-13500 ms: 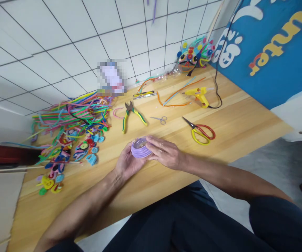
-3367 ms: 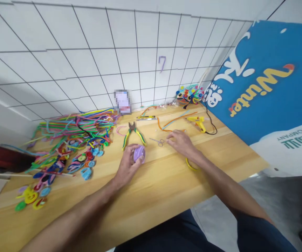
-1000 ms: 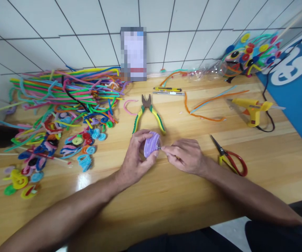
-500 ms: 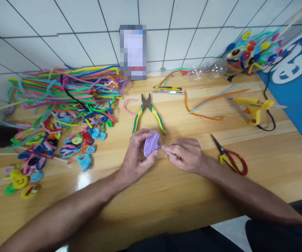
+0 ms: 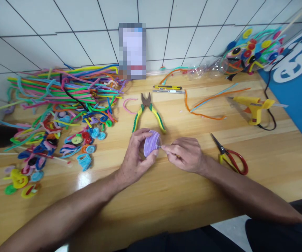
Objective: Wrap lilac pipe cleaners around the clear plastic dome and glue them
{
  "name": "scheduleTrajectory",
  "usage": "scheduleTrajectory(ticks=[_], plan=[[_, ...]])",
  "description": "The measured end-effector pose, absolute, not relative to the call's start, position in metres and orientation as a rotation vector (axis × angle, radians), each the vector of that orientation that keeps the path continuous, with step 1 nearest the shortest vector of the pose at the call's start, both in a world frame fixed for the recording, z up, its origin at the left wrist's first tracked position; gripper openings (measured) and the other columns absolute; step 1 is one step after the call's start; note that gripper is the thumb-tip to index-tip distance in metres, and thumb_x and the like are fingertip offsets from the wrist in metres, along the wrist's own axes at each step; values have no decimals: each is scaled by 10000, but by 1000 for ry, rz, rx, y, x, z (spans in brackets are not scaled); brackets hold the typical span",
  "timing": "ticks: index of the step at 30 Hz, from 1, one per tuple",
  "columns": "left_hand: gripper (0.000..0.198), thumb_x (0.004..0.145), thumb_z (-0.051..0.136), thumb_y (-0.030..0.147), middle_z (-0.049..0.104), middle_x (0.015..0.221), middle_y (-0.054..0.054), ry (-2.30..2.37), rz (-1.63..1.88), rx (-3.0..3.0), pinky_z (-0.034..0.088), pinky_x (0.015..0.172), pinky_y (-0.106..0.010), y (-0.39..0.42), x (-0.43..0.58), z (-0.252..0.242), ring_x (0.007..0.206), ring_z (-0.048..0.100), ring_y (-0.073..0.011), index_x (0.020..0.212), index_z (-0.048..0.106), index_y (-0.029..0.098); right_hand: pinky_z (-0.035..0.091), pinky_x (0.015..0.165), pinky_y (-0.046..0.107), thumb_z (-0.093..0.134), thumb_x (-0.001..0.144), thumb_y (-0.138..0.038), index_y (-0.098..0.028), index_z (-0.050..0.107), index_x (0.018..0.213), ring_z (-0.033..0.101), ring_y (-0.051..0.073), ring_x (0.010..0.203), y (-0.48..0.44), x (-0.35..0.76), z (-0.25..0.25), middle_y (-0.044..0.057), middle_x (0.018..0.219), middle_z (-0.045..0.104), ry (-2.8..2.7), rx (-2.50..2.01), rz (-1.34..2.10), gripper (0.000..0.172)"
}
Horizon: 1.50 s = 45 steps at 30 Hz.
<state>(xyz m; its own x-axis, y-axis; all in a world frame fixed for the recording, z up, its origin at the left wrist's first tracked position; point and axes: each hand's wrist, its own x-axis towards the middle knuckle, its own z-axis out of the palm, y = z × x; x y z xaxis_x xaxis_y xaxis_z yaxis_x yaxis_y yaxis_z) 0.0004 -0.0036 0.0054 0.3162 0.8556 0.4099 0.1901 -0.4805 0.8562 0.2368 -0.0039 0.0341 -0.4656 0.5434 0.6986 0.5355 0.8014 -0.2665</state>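
A person's left hand (image 5: pixel 137 150) curls, thumb opposite bent fingers, while the right hand (image 5: pixel 184 154), just beside it, pinches at the fingertips (image 5: pixel 164 148); bare forearms (image 5: pixel 72 204) slant back from both.

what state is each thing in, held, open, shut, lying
Purple-wrapped cup: tipped sideways in left hand
Thin metal tool: pinched by right hand
Pliers: lying, handles spread
Large scissors: lying, blades together
Glue gun: lying on its side
Utility knife: lying, blade unclear
Phone: upright, screen blurred
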Motion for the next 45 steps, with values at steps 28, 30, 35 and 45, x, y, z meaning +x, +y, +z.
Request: scheduleTrajectory(ticks=[28,30,35,45], plan=[[531,1038,734,265,574,1478,-119,896,1214,1866,524,1189,-501,-3,1,4,1419,583,-282,1517,512,325,527,627,273,633,961,-44,-231,700,1159,668,122,613,-4,235,33,-58,740,737,-2167,-800,23,280],[533,1038,735,267,573,1479,-118,893,1218,1865,525,1186,-497,-3,1,4,1417,585,-282,1518,512,326,526,628,273,631,960,-42,-227,703,1145,667,120,609,-3,235,33,-55,737,738,-2166,-798,19,272],[540,1035,738,263,565,1487,-119,895,1199,1857,518,1194,-497,-3,0,4,1424,575,-280,1520,509,325,514,610,276,623,960,-48,-232,706,1140,667,118,601,-3,234,33,-56,728,738,-2162,-795,10,271],[520,1041,739,291,579,1471,-120,901,1220,1863,533,1182,-512,-3,1,4,1415,590,-288,1509,517,323,507,604,276,627,969,-53,-243,686,1150,655,118,588,-3,235,32,-66,721,734,-2172,-793,28,269]])
